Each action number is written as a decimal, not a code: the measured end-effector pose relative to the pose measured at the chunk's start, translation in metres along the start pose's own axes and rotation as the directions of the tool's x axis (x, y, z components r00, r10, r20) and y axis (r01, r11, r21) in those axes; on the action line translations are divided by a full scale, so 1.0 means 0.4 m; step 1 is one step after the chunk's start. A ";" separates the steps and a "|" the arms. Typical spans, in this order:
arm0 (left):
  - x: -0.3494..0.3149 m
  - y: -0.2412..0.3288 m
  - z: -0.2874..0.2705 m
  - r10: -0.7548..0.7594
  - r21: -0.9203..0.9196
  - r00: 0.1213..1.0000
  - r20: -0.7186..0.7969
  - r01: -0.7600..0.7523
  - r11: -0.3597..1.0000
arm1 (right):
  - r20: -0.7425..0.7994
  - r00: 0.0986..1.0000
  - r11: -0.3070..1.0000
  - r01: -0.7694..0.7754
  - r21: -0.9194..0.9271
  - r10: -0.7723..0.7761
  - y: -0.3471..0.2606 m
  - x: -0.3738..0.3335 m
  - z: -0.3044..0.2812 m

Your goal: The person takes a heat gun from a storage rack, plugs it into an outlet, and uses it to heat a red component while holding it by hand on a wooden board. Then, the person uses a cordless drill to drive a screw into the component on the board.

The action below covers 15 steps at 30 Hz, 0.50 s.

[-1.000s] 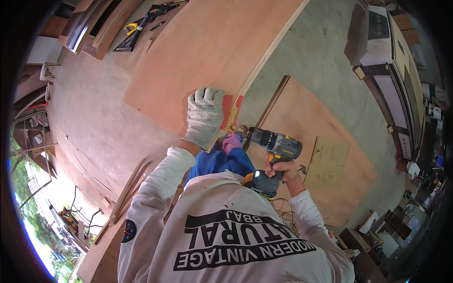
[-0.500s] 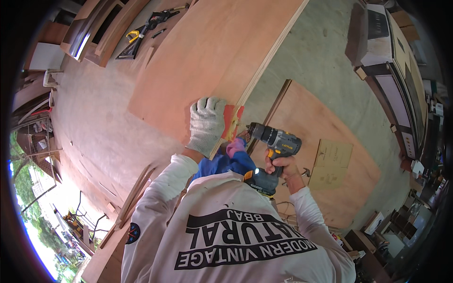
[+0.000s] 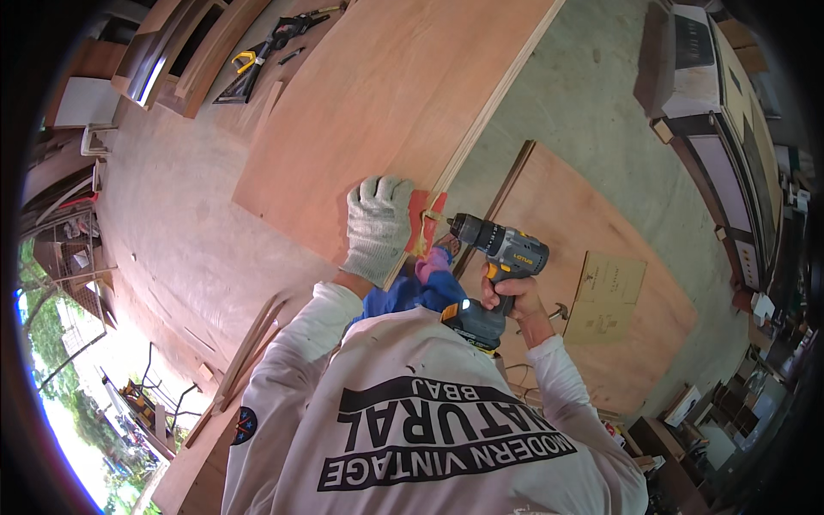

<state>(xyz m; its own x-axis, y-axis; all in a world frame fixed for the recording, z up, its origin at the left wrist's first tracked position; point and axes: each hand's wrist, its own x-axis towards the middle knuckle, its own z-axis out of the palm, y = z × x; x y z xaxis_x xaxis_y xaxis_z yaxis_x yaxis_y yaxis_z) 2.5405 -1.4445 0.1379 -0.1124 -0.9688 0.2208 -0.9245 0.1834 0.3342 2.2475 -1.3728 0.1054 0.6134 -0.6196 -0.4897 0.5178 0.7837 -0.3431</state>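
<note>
My left hand, in a grey knit glove, lies on the corner of a large plywood sheet. Its fingers are bent and pressed together, with the thumb hidden. Against that hand sits a flat red piece with yellowish parts, on the sheet's right edge. My bare right hand is wrapped round the grip of a grey and black cordless drill. The drill points left, its tip right beside the red piece; whether they touch is unclear. A small light glows above its battery.
A second plywood sheet lies lower on the right, bearing a cardboard piece and a hammer. A yellow-handled saw is at the upper left. Wood strips are at my left, and a cabinet stands far right.
The drill's front end has tipped slightly upward and forward, closer in line with the yellowish part on the red piece. My gloved left hand stays in place on the sheet.
</note>
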 end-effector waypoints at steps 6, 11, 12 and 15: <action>-0.012 -0.012 0.020 0.013 0.017 1.000 -0.008 -0.013 1.000 | -0.006 1.000 1.000 0.004 0.005 -0.004 -0.011 0.014 0.002; -0.015 -0.011 0.024 -0.017 0.030 0.999 0.031 0.016 0.999 | -0.001 1.000 1.000 -0.004 0.016 0.004 -0.022 0.028 0.001; -0.015 -0.012 0.024 -0.018 0.018 0.999 0.028 0.017 1.000 | 0.000 1.000 1.000 -0.005 0.019 0.005 -0.022 0.032 -0.002; -0.021 -0.010 0.014 -0.010 0.042 1.000 0.023 0.009 0.999 | 0.006 1.000 1.000 0.024 0.012 -0.024 -0.031 0.047 -0.010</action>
<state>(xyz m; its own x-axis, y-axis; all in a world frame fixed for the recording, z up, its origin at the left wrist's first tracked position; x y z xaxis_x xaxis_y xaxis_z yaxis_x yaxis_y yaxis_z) 2.5433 -1.4380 0.1294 -0.1115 -0.9742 0.1962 -0.9398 0.1676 0.2979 2.2501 -1.3940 0.0973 0.6045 -0.6383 -0.4765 0.5394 0.7682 -0.3448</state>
